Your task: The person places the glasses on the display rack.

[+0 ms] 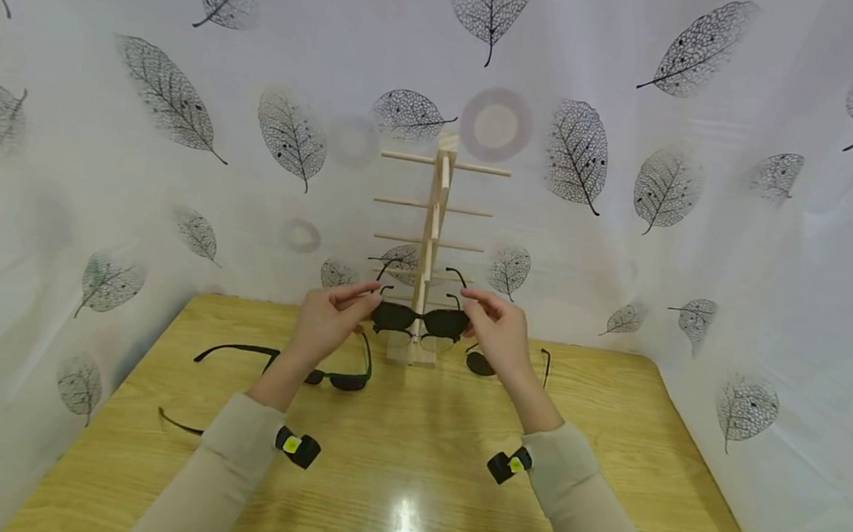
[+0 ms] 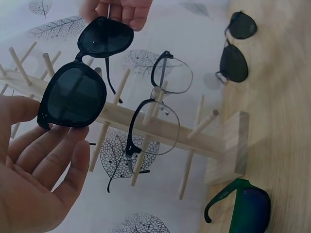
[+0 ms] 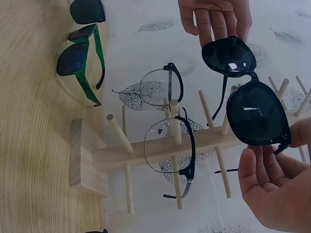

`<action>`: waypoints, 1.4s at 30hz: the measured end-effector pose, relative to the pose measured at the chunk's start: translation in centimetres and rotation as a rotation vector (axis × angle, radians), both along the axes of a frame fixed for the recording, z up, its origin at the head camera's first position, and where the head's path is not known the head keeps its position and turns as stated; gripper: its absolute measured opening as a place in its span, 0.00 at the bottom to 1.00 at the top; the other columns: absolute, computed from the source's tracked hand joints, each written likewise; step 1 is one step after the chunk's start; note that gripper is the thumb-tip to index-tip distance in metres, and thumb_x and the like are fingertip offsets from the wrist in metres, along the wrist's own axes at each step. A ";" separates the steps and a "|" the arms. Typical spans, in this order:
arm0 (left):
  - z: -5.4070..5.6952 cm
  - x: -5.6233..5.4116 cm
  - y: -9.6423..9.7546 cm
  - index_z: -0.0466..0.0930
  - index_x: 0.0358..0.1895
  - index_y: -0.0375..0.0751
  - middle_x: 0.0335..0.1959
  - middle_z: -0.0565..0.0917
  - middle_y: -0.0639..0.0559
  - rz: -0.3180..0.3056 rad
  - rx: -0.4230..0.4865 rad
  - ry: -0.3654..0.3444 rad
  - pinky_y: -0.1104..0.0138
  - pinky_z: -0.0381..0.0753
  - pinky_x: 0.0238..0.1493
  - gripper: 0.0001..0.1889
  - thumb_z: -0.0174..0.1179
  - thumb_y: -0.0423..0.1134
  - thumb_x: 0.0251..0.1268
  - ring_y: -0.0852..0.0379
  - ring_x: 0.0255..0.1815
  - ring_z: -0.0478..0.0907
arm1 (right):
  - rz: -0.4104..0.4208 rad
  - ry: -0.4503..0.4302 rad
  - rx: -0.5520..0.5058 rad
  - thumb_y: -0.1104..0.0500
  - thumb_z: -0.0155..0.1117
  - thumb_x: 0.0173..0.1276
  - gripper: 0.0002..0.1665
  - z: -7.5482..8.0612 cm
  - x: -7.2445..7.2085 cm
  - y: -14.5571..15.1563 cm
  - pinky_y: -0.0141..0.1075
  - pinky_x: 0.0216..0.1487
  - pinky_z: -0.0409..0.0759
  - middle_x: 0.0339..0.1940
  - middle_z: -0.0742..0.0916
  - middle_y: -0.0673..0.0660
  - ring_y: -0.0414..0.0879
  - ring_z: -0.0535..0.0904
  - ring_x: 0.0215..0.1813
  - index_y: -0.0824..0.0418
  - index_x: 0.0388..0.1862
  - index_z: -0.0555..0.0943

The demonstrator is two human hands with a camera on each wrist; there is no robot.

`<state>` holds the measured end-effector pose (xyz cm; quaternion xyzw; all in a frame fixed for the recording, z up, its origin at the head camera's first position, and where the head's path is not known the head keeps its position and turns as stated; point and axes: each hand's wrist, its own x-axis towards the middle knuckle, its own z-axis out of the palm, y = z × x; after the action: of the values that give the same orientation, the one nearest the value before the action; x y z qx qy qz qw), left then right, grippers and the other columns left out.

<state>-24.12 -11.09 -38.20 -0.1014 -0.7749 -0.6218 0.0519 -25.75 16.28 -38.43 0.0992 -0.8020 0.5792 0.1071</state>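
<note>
Between both hands is a pair of black sunglasses (image 1: pixel 443 323), lenses facing me, in front of a wooden display rack (image 1: pixel 434 216). My left hand (image 1: pixel 325 312) pinches one end of the frame, thumb and fingers at the hinge. At the other end, my right hand (image 1: pixel 499 326) pinches the opposite hinge. The temples point toward the rack. Just below, half-rim eyeglasses (image 3: pixel 191 150) with clear lenses sit on the rack's lower pegs. In the wrist views the sunglasses are above these eyeglasses, close to a higher pair of pegs.
Green-framed sunglasses (image 1: pixel 347 381) lie on the wooden table (image 1: pixel 412 449) left of the rack. Round dark sunglasses (image 1: pixel 481 363) lie to its right, partly behind my right hand. Another dark temple (image 1: pixel 181 425) shows beside the left sleeve. A leaf-print curtain (image 1: pixel 369 36) hangs behind.
</note>
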 end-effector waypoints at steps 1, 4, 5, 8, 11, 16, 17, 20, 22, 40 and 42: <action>0.0 -0.1 0.0 0.84 0.67 0.44 0.63 0.86 0.40 0.001 -0.002 -0.004 0.69 0.88 0.39 0.21 0.65 0.47 0.77 0.41 0.48 0.90 | -0.003 -0.004 0.001 0.55 0.60 0.80 0.17 0.0 -0.1 0.0 0.33 0.23 0.74 0.33 0.89 0.62 0.58 0.86 0.31 0.57 0.60 0.88; -0.1 -0.4 0.1 0.84 0.67 0.45 0.61 0.88 0.40 0.003 -0.005 -0.007 0.69 0.88 0.38 0.21 0.64 0.47 0.77 0.41 0.47 0.89 | -0.007 -0.015 -0.004 0.55 0.61 0.81 0.17 0.0 -0.4 0.0 0.33 0.26 0.79 0.39 0.90 0.63 0.55 0.85 0.30 0.58 0.61 0.88; -0.1 -0.5 0.1 0.84 0.67 0.46 0.60 0.88 0.40 0.003 -0.004 -0.007 0.68 0.88 0.38 0.21 0.64 0.47 0.78 0.42 0.47 0.89 | -0.006 -0.019 -0.008 0.54 0.61 0.81 0.18 0.0 -0.5 -0.1 0.33 0.28 0.80 0.42 0.91 0.64 0.52 0.85 0.29 0.58 0.61 0.87; -0.2 -0.8 0.1 0.84 0.67 0.46 0.55 0.90 0.39 0.005 -0.016 0.001 0.68 0.88 0.37 0.21 0.63 0.47 0.78 0.48 0.41 0.89 | 0.002 -0.035 -0.013 0.53 0.62 0.81 0.19 0.0 -0.7 -0.1 0.32 0.29 0.81 0.48 0.91 0.66 0.43 0.84 0.27 0.59 0.63 0.86; -0.4 -1.1 0.2 0.84 0.67 0.46 0.52 0.91 0.39 0.003 -0.029 0.013 0.67 0.88 0.36 0.20 0.63 0.47 0.78 0.59 0.36 0.88 | 0.007 -0.050 -0.014 0.52 0.63 0.80 0.20 -0.1 -0.8 -0.1 0.31 0.27 0.79 0.48 0.90 0.65 0.39 0.83 0.26 0.58 0.65 0.86; -0.6 -1.4 0.3 0.82 0.69 0.43 0.55 0.90 0.38 0.000 -0.036 0.027 0.69 0.87 0.36 0.21 0.63 0.45 0.79 0.61 0.36 0.88 | 0.012 -0.062 0.009 0.49 0.64 0.80 0.23 -0.3 -0.9 0.0 0.32 0.28 0.76 0.44 0.91 0.62 0.40 0.85 0.26 0.56 0.66 0.85; -0.7 -1.5 0.3 0.82 0.69 0.43 0.55 0.90 0.38 0.004 -0.038 0.026 0.69 0.87 0.36 0.21 0.63 0.45 0.79 0.59 0.37 0.88 | 0.016 -0.062 0.013 0.48 0.64 0.79 0.23 -0.3 -0.9 0.0 0.32 0.29 0.77 0.45 0.91 0.62 0.40 0.85 0.26 0.56 0.67 0.84; -0.7 -1.6 0.3 0.82 0.69 0.44 0.57 0.89 0.39 0.019 -0.051 0.020 0.69 0.87 0.37 0.21 0.63 0.46 0.79 0.53 0.41 0.90 | 0.024 -0.065 0.020 0.47 0.64 0.79 0.24 -0.3 -1.0 0.0 0.32 0.35 0.80 0.49 0.91 0.62 0.40 0.86 0.27 0.56 0.68 0.84; -0.6 -1.7 0.4 0.83 0.69 0.46 0.59 0.89 0.40 0.029 -0.061 0.017 0.69 0.87 0.38 0.21 0.63 0.46 0.79 0.51 0.43 0.91 | 0.029 -0.066 0.018 0.47 0.64 0.79 0.25 -0.3 -1.0 0.0 0.32 0.37 0.82 0.51 0.91 0.64 0.42 0.87 0.28 0.56 0.69 0.83; -0.8 -2.2 0.5 0.82 0.69 0.44 0.58 0.88 0.37 0.021 -0.053 -0.006 0.72 0.85 0.36 0.21 0.62 0.45 0.79 0.38 0.47 0.90 | 0.023 -0.077 0.018 0.49 0.64 0.80 0.24 -0.5 -1.3 -0.2 0.32 0.38 0.81 0.47 0.90 0.63 0.69 0.87 0.38 0.57 0.68 0.83; -0.7 -2.1 0.5 0.82 0.69 0.45 0.58 0.89 0.38 0.026 -0.060 -0.006 0.71 0.85 0.36 0.21 0.62 0.45 0.79 0.45 0.43 0.91 | 0.022 -0.078 0.015 0.49 0.64 0.80 0.24 -0.6 -1.3 -0.3 0.33 0.39 0.82 0.47 0.90 0.63 0.72 0.87 0.40 0.57 0.69 0.83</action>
<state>-26.20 -10.59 -38.94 -0.0912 -0.7946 -0.5977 0.0546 -27.09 16.03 -39.00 0.0863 -0.8088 0.5776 0.0688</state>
